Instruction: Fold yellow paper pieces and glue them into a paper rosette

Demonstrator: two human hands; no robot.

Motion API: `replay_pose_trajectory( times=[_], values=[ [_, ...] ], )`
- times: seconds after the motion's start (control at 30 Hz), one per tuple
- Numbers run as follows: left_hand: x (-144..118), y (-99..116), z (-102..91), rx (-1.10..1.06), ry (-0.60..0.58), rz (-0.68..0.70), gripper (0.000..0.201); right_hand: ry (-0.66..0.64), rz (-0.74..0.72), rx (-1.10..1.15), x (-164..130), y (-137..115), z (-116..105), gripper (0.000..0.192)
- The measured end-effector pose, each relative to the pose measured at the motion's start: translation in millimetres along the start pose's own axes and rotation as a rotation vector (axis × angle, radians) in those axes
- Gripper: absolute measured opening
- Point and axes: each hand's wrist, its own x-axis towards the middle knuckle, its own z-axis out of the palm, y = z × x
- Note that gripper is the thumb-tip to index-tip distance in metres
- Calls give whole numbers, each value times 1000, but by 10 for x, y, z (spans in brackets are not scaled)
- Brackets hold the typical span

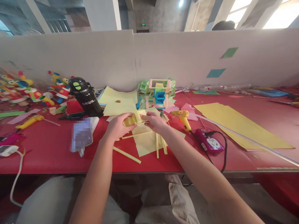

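My left hand (116, 126) and my right hand (155, 122) meet over the red table (53, 155), both pinching a small folded yellow paper piece (135, 119). Beneath them lie a pale yellow sheet (146, 143) and several loose yellow paper strips (127, 155). Just behind stands a coloured paper structure (158, 91) of green, blue and pink pieces.
A black bottle (85, 97) stands at the left, with a phone (81, 134) in front of it. A yellow glue gun (183, 118) and purple power strip (209, 141) lie to the right, beside large yellow sheets (240, 124). Colourful paper toys (30, 90) crowd the far left. White partition (187, 59) behind.
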Motion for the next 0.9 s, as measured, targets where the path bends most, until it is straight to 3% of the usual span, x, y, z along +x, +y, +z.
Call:
replay_pose_trajectory(
  times=[0.3,0.7,0.9],
  values=[
    [6,-18,32,-33,23,-5,51,-55,16,78,74,104,-29,45],
    [21,-31,46,-76,34,-21,56,30,7,27,88,185,13,36],
    [20,-43,48,-143,39,12,56,-76,-8,-15,57,199,12,20]
  ],
)
